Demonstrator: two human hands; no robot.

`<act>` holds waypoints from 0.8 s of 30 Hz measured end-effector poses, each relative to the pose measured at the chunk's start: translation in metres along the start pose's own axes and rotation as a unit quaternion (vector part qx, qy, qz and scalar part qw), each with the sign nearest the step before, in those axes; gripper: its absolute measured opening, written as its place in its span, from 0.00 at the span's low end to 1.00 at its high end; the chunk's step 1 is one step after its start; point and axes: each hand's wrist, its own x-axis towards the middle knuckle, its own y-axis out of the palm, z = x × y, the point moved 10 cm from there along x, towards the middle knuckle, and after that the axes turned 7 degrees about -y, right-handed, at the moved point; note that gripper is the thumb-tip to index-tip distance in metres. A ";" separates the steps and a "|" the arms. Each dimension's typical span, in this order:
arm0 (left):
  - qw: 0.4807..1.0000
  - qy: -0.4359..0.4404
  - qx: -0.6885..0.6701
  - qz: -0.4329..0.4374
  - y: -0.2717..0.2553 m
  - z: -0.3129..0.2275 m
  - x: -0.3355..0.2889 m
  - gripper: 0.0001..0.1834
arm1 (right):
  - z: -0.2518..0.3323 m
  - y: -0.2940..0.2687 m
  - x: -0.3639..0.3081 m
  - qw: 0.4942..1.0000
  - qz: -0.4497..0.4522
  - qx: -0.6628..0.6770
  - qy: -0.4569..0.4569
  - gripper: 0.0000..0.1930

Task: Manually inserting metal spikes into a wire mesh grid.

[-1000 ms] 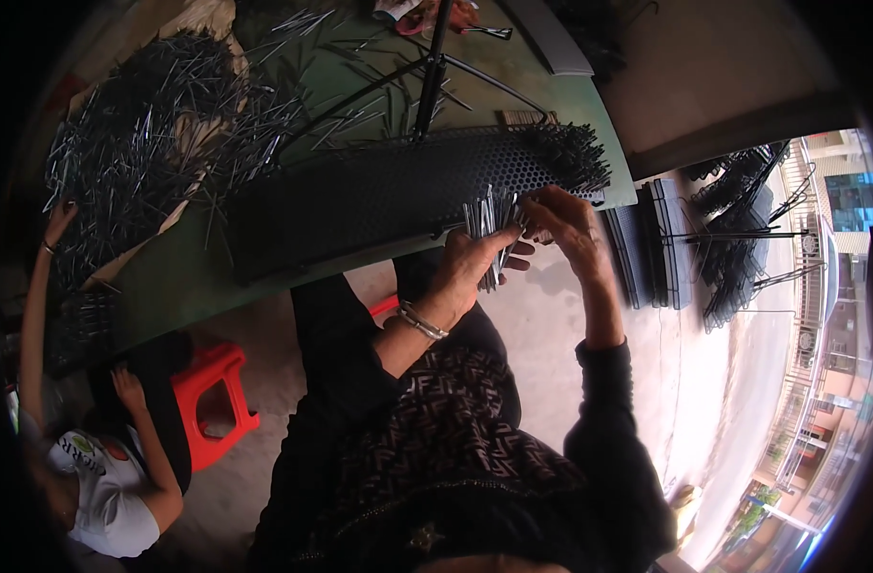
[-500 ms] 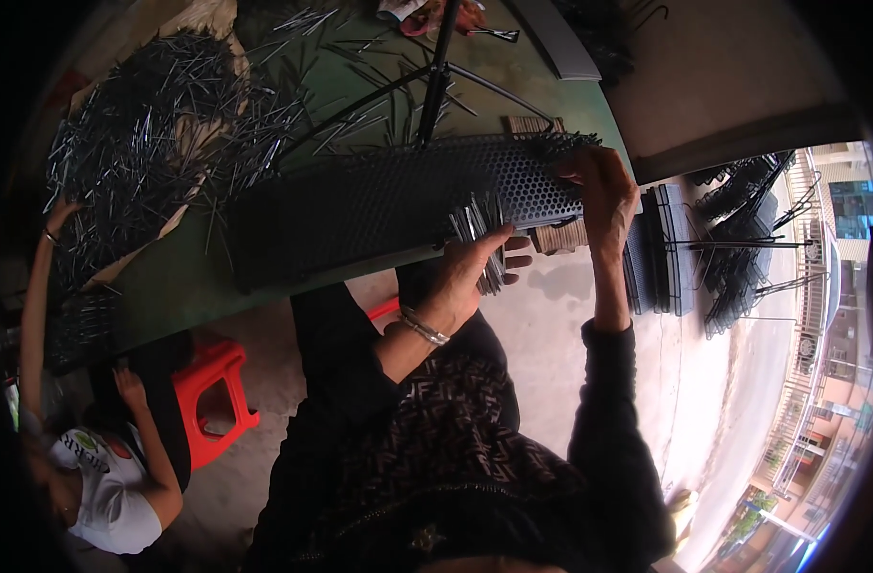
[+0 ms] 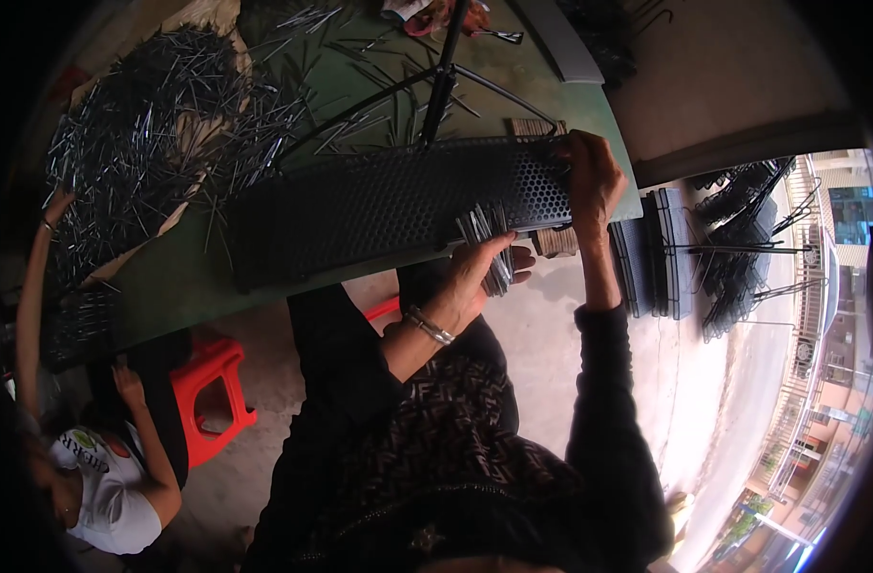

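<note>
My left hand [image 3: 467, 277] is closed round a bundle of thin, shiny dark strips [image 3: 489, 227], thumb across them, at the near edge of a long black perforated panel [image 3: 389, 196]. The panel lies along the table's near side, its round holes plainest toward the right. At its right end my right hand [image 3: 597, 180] has its fingers bent and pressed together against the far corner. What they pinch, if anything, is hidden behind them.
A heap of similar strips [image 3: 155, 115] lies on brown paper on the green table [image 3: 183, 296]. A black stand [image 3: 443, 81] rises behind the panel. At left a co-worker's hand [image 3: 59, 205] touches the heap. A red stool [image 3: 212, 401] and stacked black panels [image 3: 667, 253] stand nearby.
My right hand has shifted slightly left and up, its fingers now against the panel's corner. A dark tangled clump at that end no longer shows. My left hand keeps the bundle, moved slightly right.
</note>
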 end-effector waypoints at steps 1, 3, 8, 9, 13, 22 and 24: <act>1.000 0.005 0.001 0.008 0.001 0.000 0.000 0.11 | -0.001 0.000 -0.001 1.000 -0.001 0.006 0.001 0.06; 1.000 0.008 0.010 0.004 0.001 -0.001 -0.001 0.11 | 0.002 0.002 -0.002 1.000 -0.002 -0.009 -0.012 0.06; 1.000 -0.001 0.014 -0.004 0.000 -0.001 -0.005 0.12 | 0.012 -0.001 -0.003 0.999 -0.014 -0.017 -0.023 0.06; 1.000 -0.008 0.017 -0.008 -0.001 0.000 -0.006 0.13 | 0.013 -0.001 -0.003 0.999 -0.011 -0.027 -0.024 0.06; 0.999 -0.022 0.028 -0.008 0.002 0.001 -0.012 0.13 | 0.012 0.000 -0.004 0.999 0.000 -0.023 -0.027 0.07; 0.998 0.010 0.046 -0.029 -0.002 -0.004 -0.016 0.10 | -0.002 0.013 0.005 0.996 0.079 0.000 0.032 0.10; 0.998 0.016 0.062 -0.016 0.000 -0.006 -0.015 0.10 | -0.012 0.021 0.008 0.993 0.107 -0.020 0.047 0.09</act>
